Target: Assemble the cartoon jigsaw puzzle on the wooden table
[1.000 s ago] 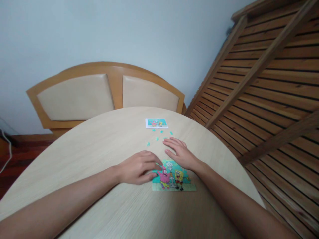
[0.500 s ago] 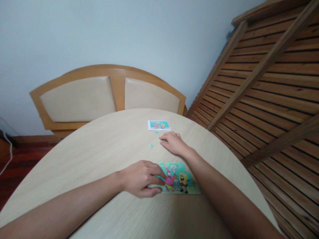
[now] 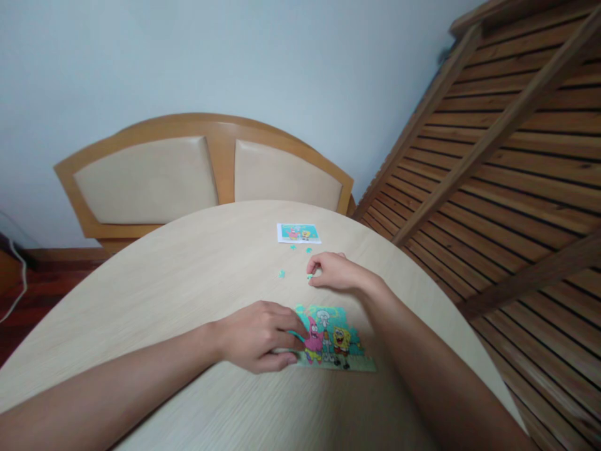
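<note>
A small teal puzzle piece [image 3: 310,276] is pinched between the thumb and fingers of my right hand [image 3: 335,270], just above the table. My left hand [image 3: 263,338] rests with fingers apart on the left edge of a mostly assembled jigsaw puzzle [image 3: 345,319]. Cartoon figures show on it: a pink starfish, a pale squid and a yellow sponge. Its upper right edge is uneven. Beyond my right hand lie loose teal puzzle pieces [image 3: 282,274], and behind them a small picture card [image 3: 299,233] with the same cartoon scene.
The round pale wooden table [image 3: 197,269] fills the lower view. Behind it stands a wooden bench back with cream padded panels [image 3: 148,181] against a pale wall. A slatted wooden panel [image 3: 507,163] leans at the right.
My right hand has drawn back slightly toward me and now pinches a puzzle piece off the table. My left hand stays on the puzzle's left edge. The view has shifted slightly.
</note>
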Demonstrator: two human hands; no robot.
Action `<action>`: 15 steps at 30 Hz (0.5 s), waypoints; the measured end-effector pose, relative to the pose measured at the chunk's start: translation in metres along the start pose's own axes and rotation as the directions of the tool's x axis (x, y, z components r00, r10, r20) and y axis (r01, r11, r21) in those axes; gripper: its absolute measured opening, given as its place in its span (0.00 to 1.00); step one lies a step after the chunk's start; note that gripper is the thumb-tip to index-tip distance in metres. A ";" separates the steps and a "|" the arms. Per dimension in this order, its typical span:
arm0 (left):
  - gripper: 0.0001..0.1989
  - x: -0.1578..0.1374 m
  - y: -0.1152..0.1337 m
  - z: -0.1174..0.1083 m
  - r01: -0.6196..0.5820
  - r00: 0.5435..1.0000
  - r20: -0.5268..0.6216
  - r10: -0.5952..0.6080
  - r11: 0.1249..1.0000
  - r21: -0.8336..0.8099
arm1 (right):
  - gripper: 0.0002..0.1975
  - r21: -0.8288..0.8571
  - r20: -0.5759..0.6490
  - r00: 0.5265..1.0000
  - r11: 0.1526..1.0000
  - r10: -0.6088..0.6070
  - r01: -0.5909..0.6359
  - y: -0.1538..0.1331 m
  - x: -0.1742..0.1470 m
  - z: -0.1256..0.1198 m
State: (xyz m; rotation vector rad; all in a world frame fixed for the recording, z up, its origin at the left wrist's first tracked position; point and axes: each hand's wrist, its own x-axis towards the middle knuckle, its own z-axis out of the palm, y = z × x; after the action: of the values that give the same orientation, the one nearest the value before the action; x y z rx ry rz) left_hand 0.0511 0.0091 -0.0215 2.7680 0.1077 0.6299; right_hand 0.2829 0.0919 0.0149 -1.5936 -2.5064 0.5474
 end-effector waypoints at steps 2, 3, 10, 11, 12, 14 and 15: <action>0.12 0.000 0.000 0.000 0.007 1.000 0.004 -0.007 1.000 0.005 | 0.08 0.102 0.056 0.998 0.995 -0.030 0.025 0.001 -0.002 -0.003; 0.12 0.000 0.000 -0.001 0.016 1.000 0.007 -0.016 1.000 0.007 | 0.08 0.177 0.082 0.995 0.983 -0.056 0.041 0.001 -0.004 -0.005; 0.13 0.000 0.001 -0.001 0.077 0.997 0.007 -0.077 0.997 0.031 | 0.11 0.405 0.221 0.951 0.907 -0.217 0.113 -0.009 -0.018 -0.015; 0.13 0.000 0.001 -0.001 0.081 0.997 0.008 -0.081 0.996 0.032 | 0.12 0.402 0.245 0.946 0.911 -0.210 0.097 -0.010 -0.020 -0.016; 0.13 0.000 0.001 -0.001 0.085 0.996 0.009 -0.085 0.996 0.033 | 0.12 0.400 0.268 0.943 0.913 -0.199 0.079 -0.011 -0.022 -0.016; 0.13 -0.001 0.001 -0.002 0.087 0.996 0.009 -0.087 0.996 0.032 | 0.12 0.396 0.302 0.937 0.917 -0.176 0.044 -0.011 -0.023 -0.015; 0.13 -0.001 0.001 -0.002 0.086 0.996 0.009 -0.086 0.996 0.029 | 0.12 0.393 0.314 0.934 0.919 -0.170 0.035 -0.011 -0.023 -0.014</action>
State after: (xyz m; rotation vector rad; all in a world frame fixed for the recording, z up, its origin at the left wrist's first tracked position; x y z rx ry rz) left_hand 0.0498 0.0082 -0.0199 2.7763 0.2344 0.5959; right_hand 0.2879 0.0701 0.0342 -1.2983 -2.4776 1.3093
